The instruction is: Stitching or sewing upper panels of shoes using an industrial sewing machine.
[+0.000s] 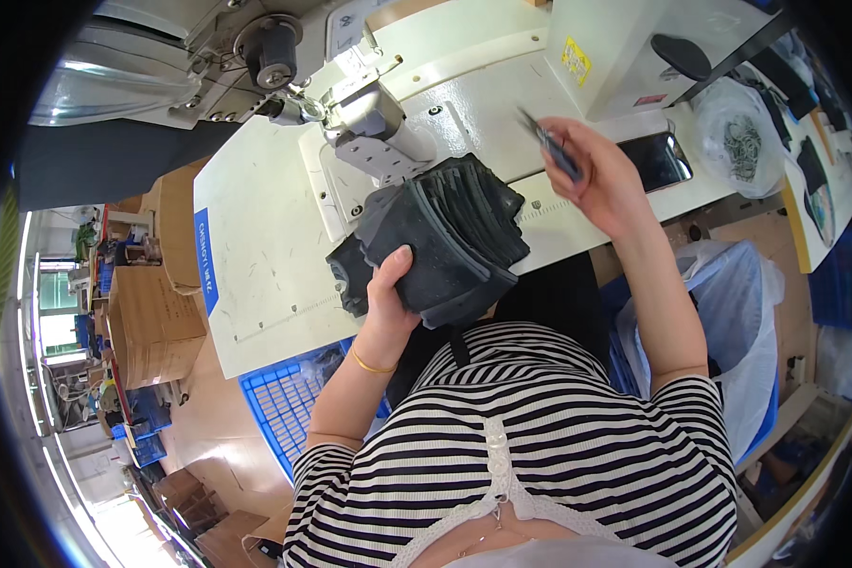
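My left hand grips a thick stack of black, padded-looking fabric pieces, with the thumb on top and the other fingers hidden beneath. The stack is held over the front edge of the sewing table, just before the sewing machine's arm. Its layered edges face up and to the right. To the right of the stack, raised above the table, my right hand is closed on small dark thread snips, whose pointed tip faces up and left.
A phone lies on the white table, beside a plastic bag of small metal rings. Below stand a blue basket at left and a lined blue bin at right. Cardboard boxes are stacked at far left.
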Tool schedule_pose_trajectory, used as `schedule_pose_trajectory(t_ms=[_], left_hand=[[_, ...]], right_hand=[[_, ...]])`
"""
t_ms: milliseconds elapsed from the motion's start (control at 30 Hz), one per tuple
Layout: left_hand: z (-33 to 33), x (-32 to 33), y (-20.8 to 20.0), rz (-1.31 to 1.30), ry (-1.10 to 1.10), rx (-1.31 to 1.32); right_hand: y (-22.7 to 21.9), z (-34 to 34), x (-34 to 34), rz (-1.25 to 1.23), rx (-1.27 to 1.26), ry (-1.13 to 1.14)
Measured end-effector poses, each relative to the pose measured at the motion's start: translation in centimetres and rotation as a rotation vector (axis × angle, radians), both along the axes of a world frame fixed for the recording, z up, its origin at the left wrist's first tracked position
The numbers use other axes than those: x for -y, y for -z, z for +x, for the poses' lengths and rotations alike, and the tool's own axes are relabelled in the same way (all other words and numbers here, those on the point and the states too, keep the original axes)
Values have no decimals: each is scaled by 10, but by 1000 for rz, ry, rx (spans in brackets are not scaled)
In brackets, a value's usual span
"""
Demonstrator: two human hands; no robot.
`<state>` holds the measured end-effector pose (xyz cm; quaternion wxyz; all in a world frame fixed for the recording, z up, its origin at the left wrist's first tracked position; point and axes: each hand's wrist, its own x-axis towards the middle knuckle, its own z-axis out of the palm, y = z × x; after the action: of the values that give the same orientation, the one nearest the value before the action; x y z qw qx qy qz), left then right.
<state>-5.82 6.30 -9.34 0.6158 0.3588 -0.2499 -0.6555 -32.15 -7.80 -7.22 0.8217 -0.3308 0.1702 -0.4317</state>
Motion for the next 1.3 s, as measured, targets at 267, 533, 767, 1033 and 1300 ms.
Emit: schedule_pose_trajectory(t_ms=[267,533,767,1033,1300], left_hand=[[2,1,11,-70,-36,57],[-3,0,5,-184,-83,213],[-4,-6,7,-172,-157,260],[-5,-5,9,-168,-157,291],[-5,-14,0,-56,-119,133]], right_hand=[[-25,25,-71,-118,-419,22],[-35,34,-75,-137,-519,74],[-41,39,-81,-159,-546,51],[-33,44,-83,-196,-546,94],[-4,32,2,-661,-1261,617]])
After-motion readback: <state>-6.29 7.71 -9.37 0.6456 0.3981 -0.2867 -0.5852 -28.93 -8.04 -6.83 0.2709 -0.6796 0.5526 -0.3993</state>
